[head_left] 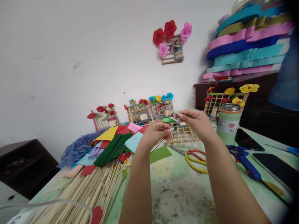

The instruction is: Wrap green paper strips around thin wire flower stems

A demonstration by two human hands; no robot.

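Note:
Both my hands are raised over the middle of the table, close together. My left hand [158,132] is closed in a pinch on a thin dark stem [157,147], whose lower end slants down toward the table. My right hand [195,121], a little higher, also pinches, with its fingertips at the stem's upper part; what exactly lies between them is too small to make out. Just behind the fingers are green paper pieces [168,120] and a bamboo-stick lattice [184,134]. Below the hands lie a green paper sheet [161,155] and scissors [195,158] with red and yellow handles.
Coloured paper [114,149], blue yarn [78,147] and bamboo sticks [77,189] cover the left side. To the right stand a green bottle [228,124], a blue glue gun [245,161] and two phones [277,168]. Flower-decorated lattices [140,112] lean along the wall.

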